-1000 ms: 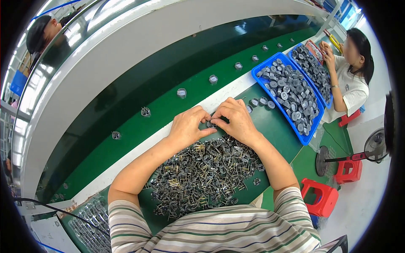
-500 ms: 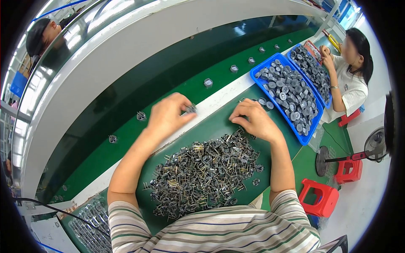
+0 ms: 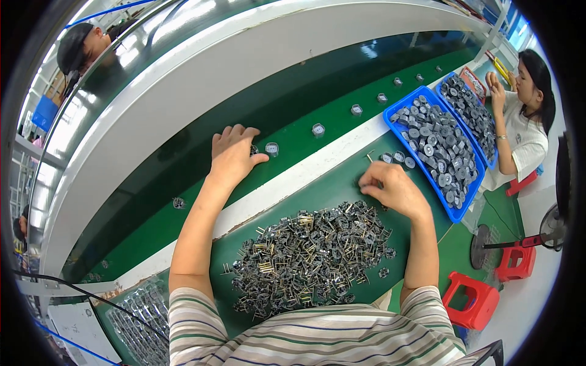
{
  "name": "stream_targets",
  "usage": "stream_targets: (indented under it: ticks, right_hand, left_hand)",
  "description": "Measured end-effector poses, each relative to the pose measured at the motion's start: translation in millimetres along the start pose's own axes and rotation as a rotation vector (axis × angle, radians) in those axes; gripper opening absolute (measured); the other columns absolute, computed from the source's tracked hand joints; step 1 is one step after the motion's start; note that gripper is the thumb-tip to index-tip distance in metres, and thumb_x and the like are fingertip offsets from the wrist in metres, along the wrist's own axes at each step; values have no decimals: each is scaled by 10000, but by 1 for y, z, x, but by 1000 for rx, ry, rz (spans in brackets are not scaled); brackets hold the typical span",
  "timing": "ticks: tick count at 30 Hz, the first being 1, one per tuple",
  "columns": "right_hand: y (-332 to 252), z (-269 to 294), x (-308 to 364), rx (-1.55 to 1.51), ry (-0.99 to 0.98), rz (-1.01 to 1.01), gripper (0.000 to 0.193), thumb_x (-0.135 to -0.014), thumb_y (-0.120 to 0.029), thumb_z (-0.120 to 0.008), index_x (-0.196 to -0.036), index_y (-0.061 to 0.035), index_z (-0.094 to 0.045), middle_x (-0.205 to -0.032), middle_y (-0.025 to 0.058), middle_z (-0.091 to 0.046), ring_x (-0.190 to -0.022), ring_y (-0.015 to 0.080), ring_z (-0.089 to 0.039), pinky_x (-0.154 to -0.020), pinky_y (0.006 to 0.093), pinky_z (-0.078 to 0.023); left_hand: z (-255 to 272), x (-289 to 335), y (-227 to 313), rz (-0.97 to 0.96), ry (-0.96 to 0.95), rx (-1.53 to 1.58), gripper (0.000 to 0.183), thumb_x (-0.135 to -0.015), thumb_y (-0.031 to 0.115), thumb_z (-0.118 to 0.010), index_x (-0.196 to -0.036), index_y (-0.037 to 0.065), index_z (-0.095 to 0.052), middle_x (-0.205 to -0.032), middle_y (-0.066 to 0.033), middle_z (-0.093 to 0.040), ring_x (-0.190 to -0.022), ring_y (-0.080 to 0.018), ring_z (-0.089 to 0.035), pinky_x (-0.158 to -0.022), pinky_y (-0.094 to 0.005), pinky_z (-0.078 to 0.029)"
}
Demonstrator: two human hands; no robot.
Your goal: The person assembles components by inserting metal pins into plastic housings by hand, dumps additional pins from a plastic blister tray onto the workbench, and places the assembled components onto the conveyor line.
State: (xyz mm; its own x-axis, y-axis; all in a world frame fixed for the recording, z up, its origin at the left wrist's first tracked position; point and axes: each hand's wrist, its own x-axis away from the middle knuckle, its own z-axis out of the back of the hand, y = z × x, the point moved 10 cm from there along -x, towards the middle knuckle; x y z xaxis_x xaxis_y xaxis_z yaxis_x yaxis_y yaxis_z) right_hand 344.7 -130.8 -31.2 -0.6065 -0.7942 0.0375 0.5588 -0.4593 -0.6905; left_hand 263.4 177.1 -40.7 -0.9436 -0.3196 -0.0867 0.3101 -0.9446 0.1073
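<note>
My left hand (image 3: 232, 155) is over the green conveyor belt (image 3: 293, 155), its fingers spread. Between its thumb and forefinger a small dark round part (image 3: 254, 150) shows partly, seemingly on the belt. Just right of it stands a grey round part with a clear rim (image 3: 271, 149). My right hand (image 3: 394, 188) is above the green table, fingertips pinched together and slightly blurred; what they hold is too hidden to name. Below both hands lies a heap of small black parts with brass pins (image 3: 311, 256). Close to my right fingers are a thin pin-like piece (image 3: 370, 156) and several grey round caps (image 3: 398, 157).
A blue tray (image 3: 455, 218) of grey caps stands at the right, another blue tray (image 3: 492, 163) beyond it. A co-worker (image 3: 528, 119) sits there. More parts ride the belt. Red stools (image 3: 473, 299) and a fan (image 3: 552, 226) are at right; clear plastic trays (image 3: 140, 317) lie lower left.
My left hand has moved from the white ledge out over the belt, its fingers spreading around the part it carried. My right hand has drawn slightly away from the loose caps. The whole view has shifted.
</note>
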Motion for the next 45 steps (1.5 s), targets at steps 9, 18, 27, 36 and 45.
stream_targets:
  ticks: [9, 18, 27, 36, 45]
  right_hand:
    - [-1, -18, -9, 138, -6, 61, 172, -818, -244, -851, -957, -143, -861, -891, 72, -785, -831, 291, -741, -746, 405, -574]
    - [4, 12, -7, -26, 134, -115, 119, -795, -168, -870, -875, -96, -817, -815, 55, -720, -774, 242, -680, -705, 401, -545]
    - [-42, -22, -29, 35, 270, 318, 111, -803, -158, -854, -842, -94, -772, -884, 26, -671, -953, 244, -607, -840, 406, -451]
    - [-53, -33, -29, 236, 310, 374, 125, -780, -149, -855, -835, -97, -755, -879, 10, -670, -946, 217, -609, -821, 391, -436]
    - [-62, -30, -25, 231, 368, 467, 146, -751, -95, -870, -805, -86, -734, -862, 1, -668, -902, 205, -608, -763, 392, -411]
  left_hand:
    - [28, 13, 51, -253, 211, 282, 266, -778, 214, -873, -988, 90, -768, -1078, -46, -651, -1104, -256, -573, -942, -417, -389]
    - [-19, 41, 121, -510, -28, 622, 296, -794, 251, -894, -1015, 110, -757, -1018, -31, -643, -1020, -245, -576, -943, -392, -417]
    - [-26, 41, 128, -501, 12, 677, 335, -766, 256, -919, -1004, 99, -744, -972, -16, -634, -956, -233, -580, -888, -382, -431]
    - [-30, 42, 127, -494, -7, 688, 328, -759, 245, -923, -982, 96, -735, -963, 0, -629, -944, -223, -579, -867, -387, -410]
    - [-30, 41, 127, -497, -37, 696, 320, -767, 233, -914, -1013, 104, -755, -981, 8, -635, -945, -205, -591, -879, -379, -401]
